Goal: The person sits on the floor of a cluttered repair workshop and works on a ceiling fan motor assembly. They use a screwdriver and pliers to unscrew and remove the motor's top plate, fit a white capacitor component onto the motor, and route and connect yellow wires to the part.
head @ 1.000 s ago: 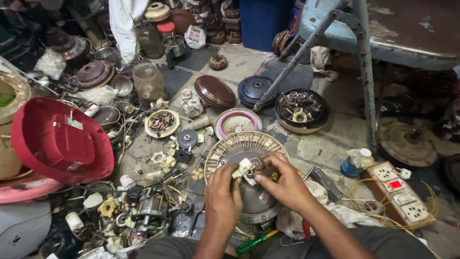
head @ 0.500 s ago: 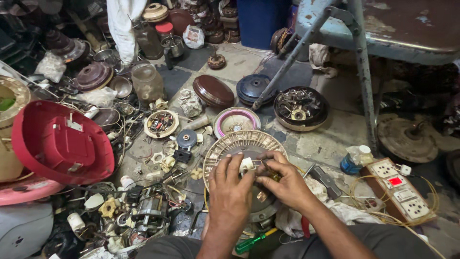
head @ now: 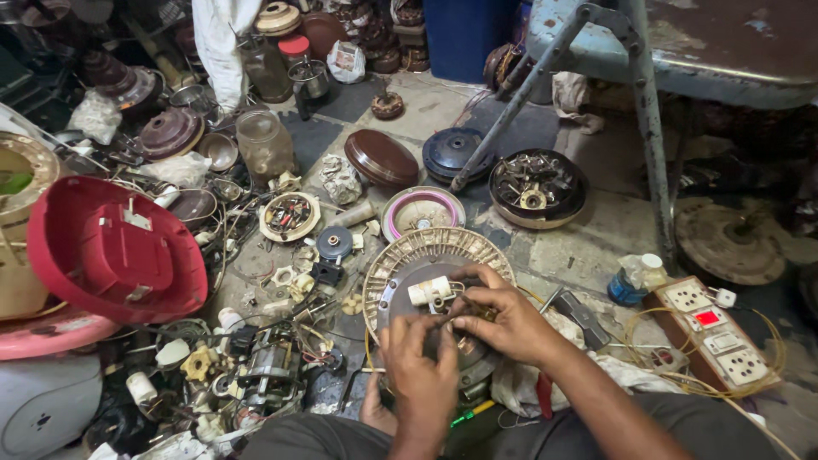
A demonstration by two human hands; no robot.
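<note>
my left hand [head: 420, 365] sits low in the centre of the frame, fingers curled down on the fan motor [head: 434, 298] i have propped in my lap; whether it truly grips i cannot tell; my right hand [head: 498, 317] is pinched narrow on thin wires beside the small white capacitor [head: 430, 291] on the motor's face; the motor looks heavy and stiff, a metal body with a pale ribbed rim, best held by that rim or from beneath; the wires look fine and easily snapped, so i would take them near their roots; a red plastic cover [head: 115, 247] lies at the left, a switchboard [head: 714, 332] at the lower right
</note>
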